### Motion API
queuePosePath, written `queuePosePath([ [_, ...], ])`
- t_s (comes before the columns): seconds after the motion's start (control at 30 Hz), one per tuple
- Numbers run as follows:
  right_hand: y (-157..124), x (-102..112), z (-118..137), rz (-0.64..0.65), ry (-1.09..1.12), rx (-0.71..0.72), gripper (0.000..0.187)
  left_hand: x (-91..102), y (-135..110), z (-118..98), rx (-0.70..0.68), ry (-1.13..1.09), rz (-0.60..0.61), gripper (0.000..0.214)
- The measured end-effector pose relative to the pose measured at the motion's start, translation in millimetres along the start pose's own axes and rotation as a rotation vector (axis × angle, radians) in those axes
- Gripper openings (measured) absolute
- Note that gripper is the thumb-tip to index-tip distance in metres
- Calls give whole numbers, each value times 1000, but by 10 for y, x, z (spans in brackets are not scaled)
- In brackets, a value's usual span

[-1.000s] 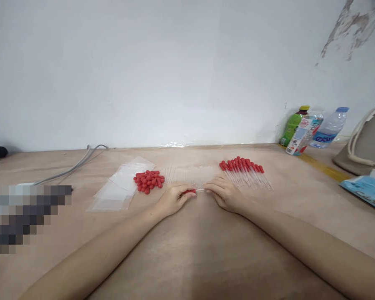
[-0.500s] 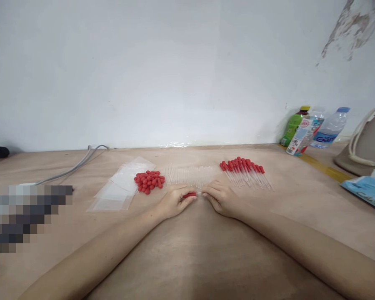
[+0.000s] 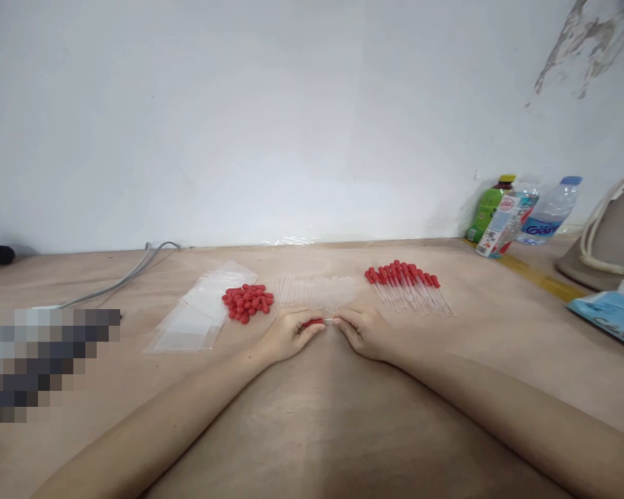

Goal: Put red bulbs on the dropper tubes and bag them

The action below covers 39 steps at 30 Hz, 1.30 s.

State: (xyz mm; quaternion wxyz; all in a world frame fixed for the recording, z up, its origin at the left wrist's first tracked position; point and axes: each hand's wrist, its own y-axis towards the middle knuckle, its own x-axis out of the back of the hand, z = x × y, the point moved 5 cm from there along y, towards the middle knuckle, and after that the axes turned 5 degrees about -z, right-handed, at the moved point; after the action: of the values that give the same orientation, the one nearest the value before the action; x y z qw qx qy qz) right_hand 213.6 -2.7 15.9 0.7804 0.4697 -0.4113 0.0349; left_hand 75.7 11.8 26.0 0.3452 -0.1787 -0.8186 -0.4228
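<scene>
Between thumb and fingers, my left hand (image 3: 292,335) pinches a red rubber dropper bulb (image 3: 313,322). My right hand (image 3: 362,333) is closed on a thin clear dropper tube (image 3: 329,321), whose end meets the bulb's mouth; how deep it sits I cannot tell. Just beyond my hands lies a row of loose clear tubes (image 3: 315,292). A heap of red bulbs (image 3: 246,303) is left of that row. To the right, several droppers with red bulbs fitted (image 3: 405,281) lie side by side, their tips toward me.
Clear plastic bags (image 3: 195,312) lie overlapped left of the bulb heap. A grey cable (image 3: 130,275) runs at the back left, near a blurred-out object (image 3: 41,364). Bottles (image 3: 543,215), a grey-brown hat-like item (image 3: 611,239) and a blue packet (image 3: 611,315) stand or lie at the right.
My right hand has shifted slightly left, toward my left hand, and less of the red bulb shows between my left fingers. The piles look the same.
</scene>
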Motion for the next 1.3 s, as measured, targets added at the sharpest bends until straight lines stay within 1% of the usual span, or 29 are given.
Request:
queuePosePath([
  [0.13, 1, 41, -29, -30, -6, -38, 24, 77, 8, 55, 98, -17, -51, 22],
  [0.23, -12, 78, -49, -42, -14, -41, 22, 133, -1, 62, 129, 31, -60, 23],
  [0.43, -21, 96, -29, -66, -37, 3, 23, 113, -21, 42, 111, 17, -32, 22],
  [0.67, -10, 89, 5, -74, -48, 33, 26, 86, -22, 48, 75, -15, -41, 20],
  [0.83, -12, 72, -4, -44, -56, 32, 26, 69, -19, 41, 72, -37, -13, 19],
  [1.13, -6, 16, -37, 44, -26, -1, 31, 63, -19, 48, 91, -52, -6, 18],
  [1.23, 8, 49, -26, 57, -44, 25, 28, 85, -20, 42, 113, -43, 3, 19],
  [1.3, 12, 85, -19, 58, -97, 58, 25, 98, -19, 43, 128, -19, 7, 20],
])
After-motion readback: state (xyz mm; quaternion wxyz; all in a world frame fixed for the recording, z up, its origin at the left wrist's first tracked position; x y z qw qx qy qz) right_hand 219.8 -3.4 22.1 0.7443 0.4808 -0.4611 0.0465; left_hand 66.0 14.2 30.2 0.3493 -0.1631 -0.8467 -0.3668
